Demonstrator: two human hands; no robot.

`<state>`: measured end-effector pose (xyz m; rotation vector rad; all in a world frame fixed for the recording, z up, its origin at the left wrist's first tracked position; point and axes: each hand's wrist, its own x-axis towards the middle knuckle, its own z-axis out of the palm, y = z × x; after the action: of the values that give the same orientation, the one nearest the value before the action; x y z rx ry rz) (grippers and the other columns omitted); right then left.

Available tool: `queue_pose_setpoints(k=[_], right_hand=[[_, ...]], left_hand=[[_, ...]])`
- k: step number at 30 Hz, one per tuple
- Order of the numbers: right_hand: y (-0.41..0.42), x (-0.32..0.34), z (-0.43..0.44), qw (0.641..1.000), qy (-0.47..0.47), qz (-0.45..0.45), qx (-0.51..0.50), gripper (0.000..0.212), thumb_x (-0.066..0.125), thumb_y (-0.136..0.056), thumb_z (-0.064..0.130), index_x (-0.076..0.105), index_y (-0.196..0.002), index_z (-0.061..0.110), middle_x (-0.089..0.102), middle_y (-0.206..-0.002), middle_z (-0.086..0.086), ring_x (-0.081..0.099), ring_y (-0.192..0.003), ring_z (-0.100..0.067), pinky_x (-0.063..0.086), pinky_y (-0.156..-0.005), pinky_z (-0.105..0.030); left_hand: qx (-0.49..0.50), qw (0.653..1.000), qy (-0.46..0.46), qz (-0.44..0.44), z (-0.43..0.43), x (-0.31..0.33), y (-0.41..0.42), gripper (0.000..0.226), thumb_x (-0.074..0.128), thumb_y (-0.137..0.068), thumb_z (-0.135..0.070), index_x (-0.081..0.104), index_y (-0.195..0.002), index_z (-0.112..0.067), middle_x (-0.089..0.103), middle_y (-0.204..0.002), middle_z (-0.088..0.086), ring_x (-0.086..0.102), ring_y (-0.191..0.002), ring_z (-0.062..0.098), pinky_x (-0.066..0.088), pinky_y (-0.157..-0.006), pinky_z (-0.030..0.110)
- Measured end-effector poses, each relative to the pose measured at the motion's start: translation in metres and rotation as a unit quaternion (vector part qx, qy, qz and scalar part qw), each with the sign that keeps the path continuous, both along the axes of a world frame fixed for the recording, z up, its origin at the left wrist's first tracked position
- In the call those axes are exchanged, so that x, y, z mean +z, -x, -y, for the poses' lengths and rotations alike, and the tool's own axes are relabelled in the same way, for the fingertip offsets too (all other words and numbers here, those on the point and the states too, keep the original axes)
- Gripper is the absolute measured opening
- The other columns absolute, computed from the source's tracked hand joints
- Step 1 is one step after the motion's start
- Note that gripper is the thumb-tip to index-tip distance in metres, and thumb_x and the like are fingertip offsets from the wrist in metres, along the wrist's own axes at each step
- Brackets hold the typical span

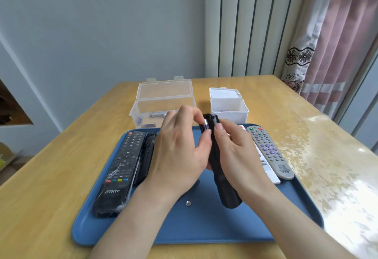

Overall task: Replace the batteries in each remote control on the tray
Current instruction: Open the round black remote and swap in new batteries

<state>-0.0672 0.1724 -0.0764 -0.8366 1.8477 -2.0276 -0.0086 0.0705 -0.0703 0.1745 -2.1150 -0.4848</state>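
Over the blue tray, your right hand grips the black remote back-up while your left hand pinches the purple battery in its open end: hold the body steady, ease the battery squarely.

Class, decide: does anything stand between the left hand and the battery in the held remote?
Nothing visible does. The battery lies exposed in the open bay of the remote, with the left hand already on it.
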Motion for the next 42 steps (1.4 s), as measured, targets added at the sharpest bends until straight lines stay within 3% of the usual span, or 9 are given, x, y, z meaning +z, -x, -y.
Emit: queue_pose_setpoints(k=[4, 8, 13, 17, 21, 27, 32, 37, 42], right_hand=[[-0.002, -0.002, 0.002, 0.999, -0.027, -0.010, 0.034, 0.031, 0.036, -0.106, 0.021, 0.058, -0.093, 0.004, 0.060, -0.062, -0.009, 0.061, -0.052, -0.028, 0.052, -0.054, -0.044], [-0.006, 0.000, 0.003, 0.998, -0.033, 0.024, 0.051, 0.032, 0.035, -0.106, 0.020, 0.059, -0.094, 0.001, 0.063, -0.058, -0.005, 0.060, -0.051, -0.027, 0.051, -0.053, -0.037], [-0.009, 0.005, 0.006, 0.997, 0.005, 0.065, 0.049, 0.027, 0.042, -0.103, 0.019, 0.068, -0.097, 0.011, 0.068, -0.075, -0.003, 0.061, -0.065, -0.022, 0.055, -0.066, -0.039], [-0.003, 0.006, 0.010, 0.988, 0.034, 0.150, 0.006, 0.029, 0.044, -0.103, 0.023, 0.068, -0.095, 0.009, 0.062, -0.078, -0.011, 0.055, -0.056, -0.014, 0.046, -0.055, -0.023], [0.015, 0.012, -0.001, 0.969, 0.069, 0.230, -0.055, 0.031, 0.045, -0.103, 0.026, 0.068, -0.091, 0.008, 0.064, -0.072, -0.009, 0.057, -0.060, -0.021, 0.048, -0.059, -0.031], [0.041, 0.016, -0.016, 0.952, 0.092, 0.276, -0.092, 0.032, 0.046, -0.103, 0.024, 0.067, -0.096, 0.002, 0.065, -0.067, -0.009, 0.058, -0.054, -0.019, 0.047, -0.058, -0.030], [0.043, 0.012, -0.016, 0.955, 0.072, 0.273, -0.090, 0.030, 0.048, -0.101, 0.024, 0.068, -0.088, 0.007, 0.068, -0.069, -0.011, 0.058, -0.055, -0.021, 0.046, -0.058, -0.032], [0.047, 0.013, -0.007, 0.952, 0.051, 0.297, -0.050, 0.024, 0.059, -0.094, 0.021, 0.069, -0.100, -0.001, 0.058, -0.068, -0.010, 0.052, -0.052, -0.021, 0.042, -0.054, -0.030], [0.057, 0.032, 0.017, 0.975, -0.041, 0.219, -0.003, 0.020, 0.064, -0.090, 0.015, 0.070, -0.098, -0.002, 0.059, -0.066, -0.009, 0.054, -0.053, -0.020, 0.040, -0.053, -0.029]], left_hand=[[-0.070, 0.990, -0.124, -0.011, 0.006, 0.001, 0.001, 0.026, 0.065, -0.076, -0.021, 0.044, -0.090, -0.026, 0.046, -0.078, -0.018, 0.046, -0.076, 0.004, 0.036, -0.069, 0.016], [-0.141, 0.945, -0.294, -0.034, 0.008, -0.002, 0.003, 0.031, 0.066, -0.075, -0.018, 0.046, -0.096, -0.029, 0.043, -0.077, -0.002, 0.046, -0.067, 0.027, 0.047, -0.056, 0.051], [-0.094, 0.886, -0.449, -0.063, 0.001, -0.006, 0.012, 0.015, 0.076, -0.079, -0.018, 0.067, -0.088, -0.026, 0.063, -0.067, -0.004, 0.058, -0.058, 0.012, 0.050, -0.046, 0.025], [-0.047, 0.922, -0.379, -0.063, -0.002, -0.002, 0.025, 0.016, 0.063, -0.091, -0.024, 0.070, -0.077, -0.021, 0.066, -0.062, -0.009, 0.050, -0.052, 0.004, 0.045, -0.051, 0.020], [-0.096, 0.805, -0.584, -0.039, 0.008, 0.019, 0.064, 0.019, 0.039, -0.098, -0.014, 0.052, -0.084, -0.014, 0.060, -0.058, 0.001, 0.042, -0.050, 0.013, 0.029, -0.039, 0.018], [-0.045, 0.943, -0.280, 0.174, 0.027, 0.032, 0.167, 0.025, 0.035, -0.100, -0.019, 0.060, -0.101, -0.019, 0.060, -0.106, 0.004, 0.053, -0.100, 0.022, 0.040, -0.080, 0.027], [-0.108, 0.904, -0.242, 0.337, 0.029, 0.020, 0.182, 0.037, 0.037, -0.093, -0.025, 0.070, -0.108, -0.020, 0.060, -0.130, 0.004, 0.050, -0.123, 0.023, 0.038, -0.107, 0.035], [-0.029, 0.950, -0.242, 0.198, 0.080, 0.043, 0.135, 0.035, 0.044, -0.088, -0.004, 0.074, -0.088, -0.023, 0.071, -0.109, -0.001, 0.062, -0.100, 0.018, 0.048, -0.093, 0.027], [0.081, 0.939, -0.198, 0.270, 0.163, 0.051, 0.087, 0.036, 0.048, -0.082, -0.001, 0.070, -0.072, -0.028, 0.072, -0.092, -0.004, 0.064, -0.098, 0.017, 0.052, -0.090, 0.031]])
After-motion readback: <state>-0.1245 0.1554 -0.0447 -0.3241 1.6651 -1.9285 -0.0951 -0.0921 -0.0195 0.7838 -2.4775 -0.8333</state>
